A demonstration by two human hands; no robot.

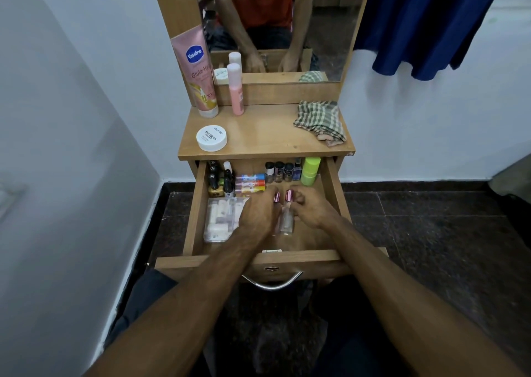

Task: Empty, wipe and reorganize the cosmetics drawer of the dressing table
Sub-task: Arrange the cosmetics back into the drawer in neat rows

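Note:
The wooden drawer (198, 218) stands pulled out. Two clear bottles with pink metallic caps (287, 218) lie side by side in its middle. My left hand (257, 214) lies over the left bottle and my right hand (311, 208) touches the right one, fingers curled beside the caps. A clear plastic case (219, 218) of small white items lies at the left. Along the back stand dark nail polish bottles (218, 179), three coloured tubes (250, 183), small glitter jars (280, 171) and a lime green container (310, 171).
On the tabletop (264, 135) are a pink Vaseline tube (198, 72), a pink spray bottle (236, 89), a white nail polish remover tub (212, 137) and a checked cloth (320, 122). A mirror stands behind. Blue fabric (425, 23) hangs at the right.

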